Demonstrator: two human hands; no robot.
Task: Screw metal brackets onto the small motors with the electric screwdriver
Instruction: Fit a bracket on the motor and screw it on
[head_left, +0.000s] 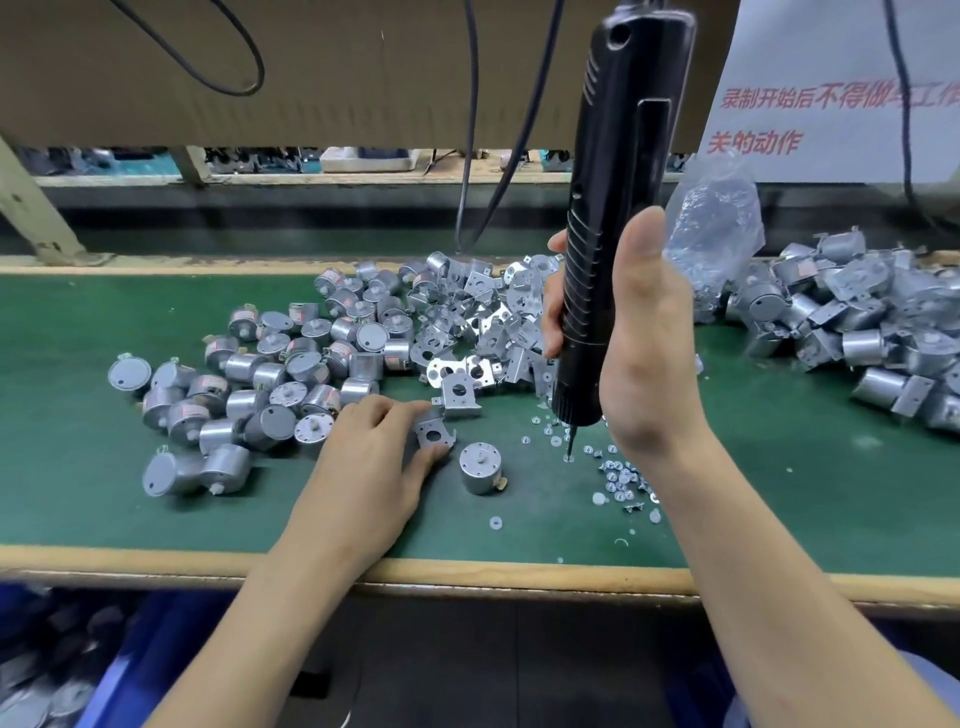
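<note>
My right hand (639, 332) grips the black electric screwdriver (613, 197) upright; its bit tip touches a small screw (567, 458) among several loose screws and washers (623, 478) on the green mat. My left hand (363, 457) pinches a metal bracket (435, 435) between fingers and thumb, low on the mat. A single silver motor (480, 467) stands shaft up just right of that bracket. A heap of bare motors (270, 384) lies to the left, and a heap of loose brackets (478, 322) behind.
Motors with brackets fitted (857, 322) are piled at the right. A clear plastic bag (717, 234) sits behind my right hand. Cables (470, 130) hang from above. The bench's wooden front edge (467, 569) runs below my wrists; a blue bin (52, 665) sits under it.
</note>
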